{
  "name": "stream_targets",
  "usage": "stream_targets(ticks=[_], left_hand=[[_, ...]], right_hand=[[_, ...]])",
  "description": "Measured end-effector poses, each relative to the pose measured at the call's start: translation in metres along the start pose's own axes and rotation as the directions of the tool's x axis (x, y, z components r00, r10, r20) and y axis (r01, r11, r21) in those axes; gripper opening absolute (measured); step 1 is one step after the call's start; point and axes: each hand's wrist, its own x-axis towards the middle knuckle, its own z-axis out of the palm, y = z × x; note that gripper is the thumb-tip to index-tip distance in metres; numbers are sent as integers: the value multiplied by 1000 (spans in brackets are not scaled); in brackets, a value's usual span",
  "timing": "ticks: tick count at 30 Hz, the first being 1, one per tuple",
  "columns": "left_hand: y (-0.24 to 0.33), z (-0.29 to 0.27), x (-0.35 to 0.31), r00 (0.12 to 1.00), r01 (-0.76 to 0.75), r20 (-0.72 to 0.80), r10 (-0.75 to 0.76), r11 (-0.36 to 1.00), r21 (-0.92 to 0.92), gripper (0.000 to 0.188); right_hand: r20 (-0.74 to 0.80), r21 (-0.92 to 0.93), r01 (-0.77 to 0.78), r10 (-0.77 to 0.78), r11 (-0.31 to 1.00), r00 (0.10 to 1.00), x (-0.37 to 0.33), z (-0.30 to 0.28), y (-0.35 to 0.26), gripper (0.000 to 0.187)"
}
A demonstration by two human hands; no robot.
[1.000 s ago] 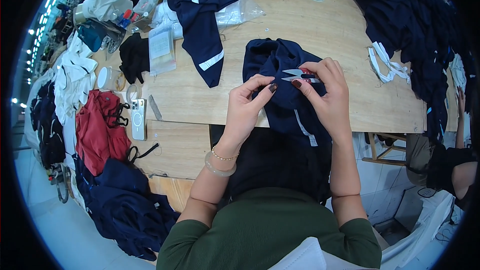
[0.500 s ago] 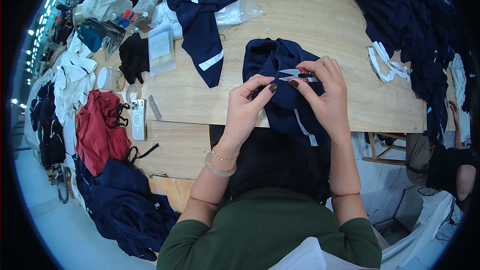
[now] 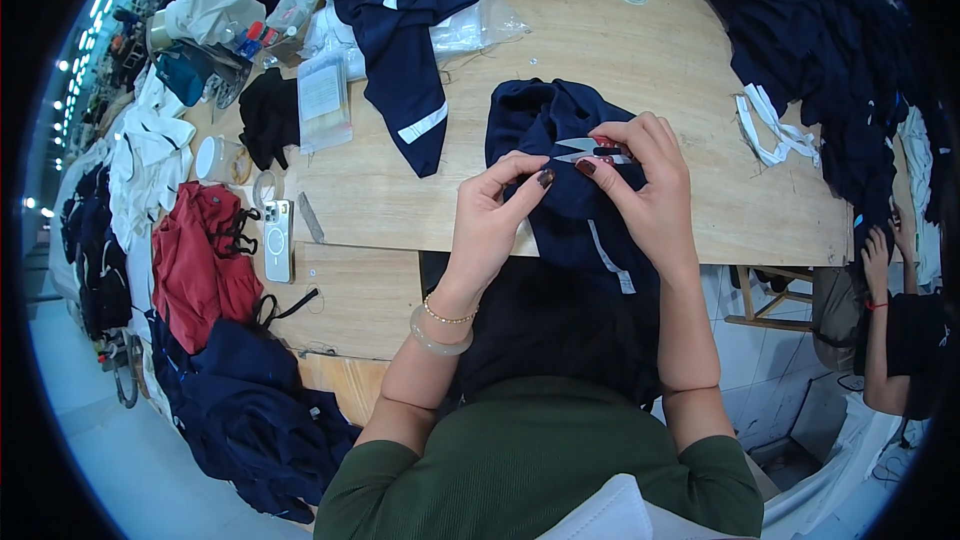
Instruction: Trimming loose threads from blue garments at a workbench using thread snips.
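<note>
A navy garment [image 3: 560, 110] lies bunched over the table's front edge, with a white strip on the part that hangs toward me. My right hand [image 3: 645, 165] is closed around small red-handled thread snips [image 3: 608, 148], their blades apart and pointing left. Just left of the blade tips, my left hand [image 3: 500, 202] pinches with thumb and forefinger over the navy cloth. What sits between those fingertips is too small to make out.
On the left lie a phone [image 3: 278, 240], a red garment [image 3: 205, 260] and a navy heap [image 3: 250, 410]. A navy piece [image 3: 395, 50] rests on plastic bags. White strips [image 3: 770, 125] and a dark pile [image 3: 810, 50] are at right, where another person's hands [image 3: 880, 255] touch cloth.
My hands and the snips have barely shifted, a touch to the left. At the far right, the other person's arms have come further into view, both hands now at the cloth.
</note>
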Motion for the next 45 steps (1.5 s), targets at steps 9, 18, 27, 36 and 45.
stream_targets(ticks=[9, 18, 27, 36, 45], left_hand=[[1, 1, 4, 998, -48, -30, 48, 999, -6, 11], [8, 2, 11, 965, -251, -12, 262, 936, 249, 13], [10, 7, 14, 954, -269, -65, 291, 934, 236, 17], [12, 9, 16, 961, -253, -42, 273, 932, 260, 20], [15, -7, 25, 992, -97, 95, 78, 972, 213, 21]], right_hand=[[64, 196, -105, 94, 975, 994, 1, 7, -2, 23], [109, 528, -329, 322, 783, 940, 5, 17, -1, 23], [13, 340, -249, 260, 907, 965, 14, 14, -6, 24], [-6, 305, -264, 279, 915, 960, 14, 12, -8, 25], [55, -22, -48, 49, 999, 997, 17, -1, -4, 25]])
